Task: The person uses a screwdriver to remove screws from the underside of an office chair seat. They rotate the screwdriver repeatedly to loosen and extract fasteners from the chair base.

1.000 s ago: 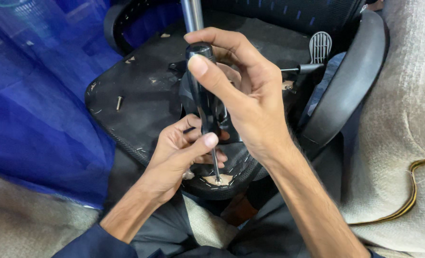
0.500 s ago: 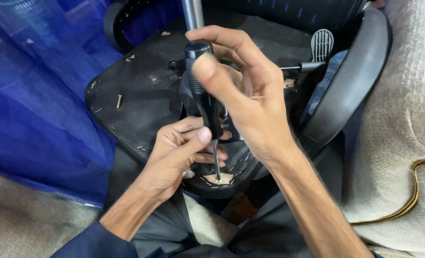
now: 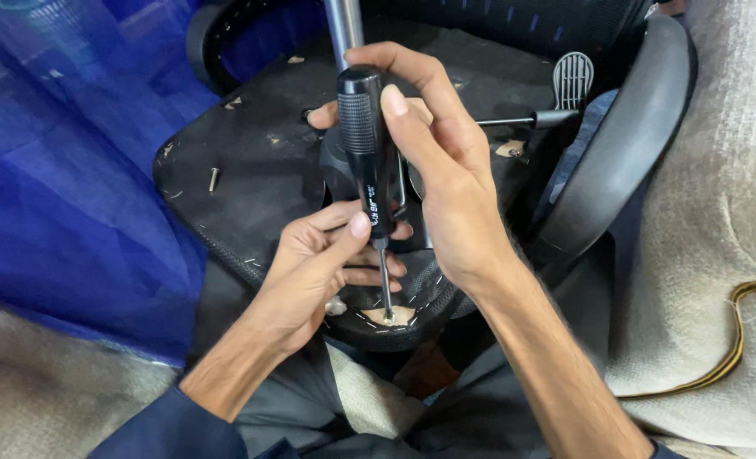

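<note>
An upturned office chair seat (image 3: 250, 178) lies in front of me, its black underside facing up. My right hand (image 3: 446, 187) grips the black handle of a screwdriver (image 3: 368, 161) held nearly upright. Its thin shaft runs down to a screw (image 3: 388, 316) in a bare wooden patch at the seat's near edge. My left hand (image 3: 318, 263) steadies the lower end of the handle, thumb against it, fingers curled beside the shaft.
A chrome gas-lift column (image 3: 344, 25) rises from the seat's middle. A lever with a ribbed paddle (image 3: 570, 81) sticks out at the right beside a black armrest (image 3: 625, 144). A loose screw (image 3: 213, 179) lies on the seat. Blue mesh cloth (image 3: 63, 170) is at left, beige fabric (image 3: 718, 212) at right.
My right hand has turned on the handle, fingers shifting round it so the thumb now lies along its side. The screwdriver tip stays on the screw; my left hand barely moved.
</note>
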